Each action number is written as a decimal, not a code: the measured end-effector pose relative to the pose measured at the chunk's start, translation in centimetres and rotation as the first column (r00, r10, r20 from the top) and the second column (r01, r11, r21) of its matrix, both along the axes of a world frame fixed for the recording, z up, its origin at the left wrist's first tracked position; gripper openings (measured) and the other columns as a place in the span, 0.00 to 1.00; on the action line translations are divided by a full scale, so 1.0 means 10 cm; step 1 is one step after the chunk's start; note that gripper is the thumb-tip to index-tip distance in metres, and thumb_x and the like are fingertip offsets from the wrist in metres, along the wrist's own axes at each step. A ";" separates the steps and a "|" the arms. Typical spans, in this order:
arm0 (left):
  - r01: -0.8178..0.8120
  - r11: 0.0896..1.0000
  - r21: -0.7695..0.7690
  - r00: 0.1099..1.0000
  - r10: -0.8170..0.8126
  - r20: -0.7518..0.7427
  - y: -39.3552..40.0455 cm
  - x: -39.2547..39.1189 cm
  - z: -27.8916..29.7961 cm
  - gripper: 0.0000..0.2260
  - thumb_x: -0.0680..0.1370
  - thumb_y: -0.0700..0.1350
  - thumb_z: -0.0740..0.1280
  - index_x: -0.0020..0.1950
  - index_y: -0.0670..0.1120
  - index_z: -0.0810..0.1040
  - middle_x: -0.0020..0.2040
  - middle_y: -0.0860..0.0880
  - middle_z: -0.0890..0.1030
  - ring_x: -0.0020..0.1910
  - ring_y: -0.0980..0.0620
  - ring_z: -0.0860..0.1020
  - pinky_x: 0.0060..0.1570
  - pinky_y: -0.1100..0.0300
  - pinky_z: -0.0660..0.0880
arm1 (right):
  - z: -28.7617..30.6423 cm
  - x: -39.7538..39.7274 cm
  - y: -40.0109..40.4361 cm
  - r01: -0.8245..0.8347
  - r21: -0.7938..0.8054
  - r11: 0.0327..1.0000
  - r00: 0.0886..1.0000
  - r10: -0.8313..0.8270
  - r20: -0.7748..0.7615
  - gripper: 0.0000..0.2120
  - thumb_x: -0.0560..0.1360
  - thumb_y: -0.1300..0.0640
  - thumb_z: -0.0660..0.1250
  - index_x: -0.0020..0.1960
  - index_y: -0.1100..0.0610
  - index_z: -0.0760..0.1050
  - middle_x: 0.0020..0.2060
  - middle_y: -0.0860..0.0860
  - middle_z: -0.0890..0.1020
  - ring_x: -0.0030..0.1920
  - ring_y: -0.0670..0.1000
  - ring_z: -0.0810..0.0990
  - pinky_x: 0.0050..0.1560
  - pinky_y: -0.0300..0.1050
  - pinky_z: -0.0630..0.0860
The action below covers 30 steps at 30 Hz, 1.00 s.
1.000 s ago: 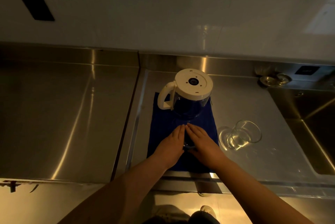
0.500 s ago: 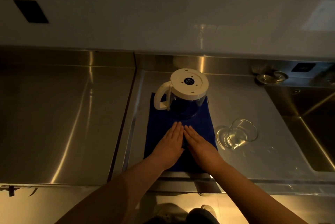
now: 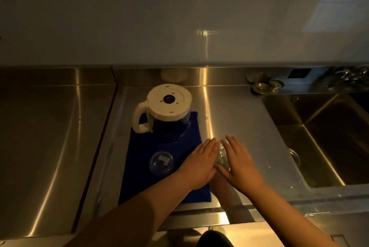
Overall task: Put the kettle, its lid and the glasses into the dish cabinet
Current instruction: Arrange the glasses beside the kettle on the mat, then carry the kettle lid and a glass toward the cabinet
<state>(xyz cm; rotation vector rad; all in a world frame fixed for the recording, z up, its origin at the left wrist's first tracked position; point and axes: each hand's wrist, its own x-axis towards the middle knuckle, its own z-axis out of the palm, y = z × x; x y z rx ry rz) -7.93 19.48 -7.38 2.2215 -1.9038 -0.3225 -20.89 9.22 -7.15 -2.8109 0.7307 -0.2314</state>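
A clear kettle with a white handle stands on a blue cloth, its white round end with a dark centre facing up. Closer to me on the cloth sits a clear glass with a white label. Just right of the cloth, on the steel counter, a second glass shows only as a sliver between my palms. My left hand and my right hand press on either side of it, fingers straight. No separate lid is in view.
A deep steel sink lies to the right, with round metal fittings at the back edge. A steel counter section stretches left past a seam. A pale wall rises behind.
Both hands left the glass on the blue cloth and moved right onto the glass that lay on the counter. The view shifted right.
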 end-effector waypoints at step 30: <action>-0.188 0.969 0.160 0.970 0.158 0.183 -1.67 0.47 0.17 0.32 0.81 0.51 0.58 0.77 0.40 0.44 0.78 0.42 0.48 0.77 0.46 0.48 0.75 0.56 0.46 | 0.20 0.83 -1.74 -0.284 0.368 0.886 0.957 0.237 0.168 0.37 0.63 0.46 0.74 0.68 0.54 0.66 0.62 0.50 0.72 0.58 0.42 0.66 0.53 0.20 0.55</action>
